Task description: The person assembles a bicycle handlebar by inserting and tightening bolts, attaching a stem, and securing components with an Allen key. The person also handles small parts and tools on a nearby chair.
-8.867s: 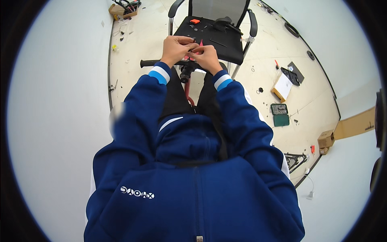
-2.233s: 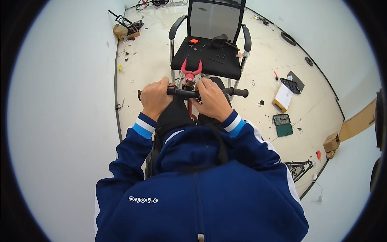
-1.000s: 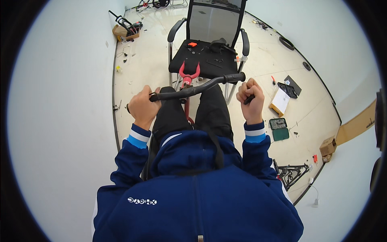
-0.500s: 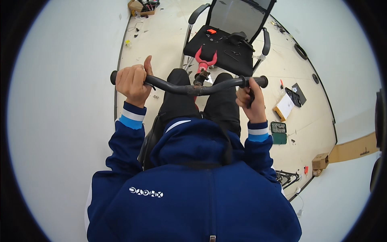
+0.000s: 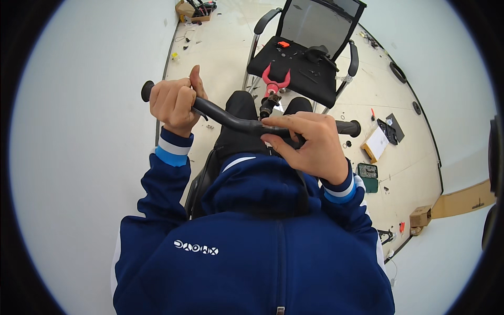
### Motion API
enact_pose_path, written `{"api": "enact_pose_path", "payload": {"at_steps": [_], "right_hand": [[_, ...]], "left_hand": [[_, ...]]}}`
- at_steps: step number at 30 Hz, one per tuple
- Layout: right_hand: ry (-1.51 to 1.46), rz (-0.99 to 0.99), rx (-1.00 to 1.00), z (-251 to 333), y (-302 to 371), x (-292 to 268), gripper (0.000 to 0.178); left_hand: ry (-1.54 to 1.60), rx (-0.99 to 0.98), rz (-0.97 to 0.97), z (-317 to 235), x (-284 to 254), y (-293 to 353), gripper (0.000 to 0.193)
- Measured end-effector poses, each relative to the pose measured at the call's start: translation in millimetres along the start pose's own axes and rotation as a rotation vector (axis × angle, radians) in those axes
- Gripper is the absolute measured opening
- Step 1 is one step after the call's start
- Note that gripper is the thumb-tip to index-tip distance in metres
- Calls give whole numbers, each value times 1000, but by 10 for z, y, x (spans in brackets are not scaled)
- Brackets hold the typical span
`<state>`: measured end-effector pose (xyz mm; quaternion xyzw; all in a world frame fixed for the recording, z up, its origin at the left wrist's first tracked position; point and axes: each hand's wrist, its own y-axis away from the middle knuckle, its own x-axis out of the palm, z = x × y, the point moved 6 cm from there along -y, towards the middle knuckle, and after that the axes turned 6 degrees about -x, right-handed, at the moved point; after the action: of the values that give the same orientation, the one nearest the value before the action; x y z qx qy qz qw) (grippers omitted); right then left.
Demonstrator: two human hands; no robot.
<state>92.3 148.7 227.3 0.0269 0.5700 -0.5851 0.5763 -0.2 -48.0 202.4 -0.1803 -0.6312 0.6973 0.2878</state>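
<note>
A dark bicycle handlebar (image 5: 223, 116) lies across in front of me above my knees, its left end higher than its right. My left hand (image 5: 176, 107) is wrapped round the left grip with the thumb sticking up, and a small lever shows beside its fingers. My right hand (image 5: 317, 142) has thumb and forefinger closed on the bar near its middle. To its right the ribbed right grip (image 5: 348, 128) is uncovered. Just beyond the bar's middle is a black stem (image 5: 268, 106) below a pinkish-red fork (image 5: 275, 83). Whether bar and stem are joined, I cannot tell.
A black office chair (image 5: 328, 90) faces me, with an orange item (image 5: 283, 44) and small parts on its seat. On the floor to the right lie a green case (image 5: 370, 185), a white-topped box (image 5: 375, 144) and black tyres (image 5: 397, 72). A wall (image 5: 89, 157) runs along my left.
My right hand has left the right grip and moved inward to the bar's middle. The bar's right end has dropped nearer to me. My left hand keeps its hold.
</note>
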Motion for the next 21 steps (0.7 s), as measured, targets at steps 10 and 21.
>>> {"api": "enact_pose_path", "payload": {"at_steps": [10, 21], "right_hand": [[-81, 277, 158, -495, -280, 457, 12], [-21, 483, 32, -1187, -946, 1829, 17]], "left_hand": [[-18, -15, 211, 170, 160, 230, 41], [-280, -300, 558, 1056, 338, 1357, 19]]}}
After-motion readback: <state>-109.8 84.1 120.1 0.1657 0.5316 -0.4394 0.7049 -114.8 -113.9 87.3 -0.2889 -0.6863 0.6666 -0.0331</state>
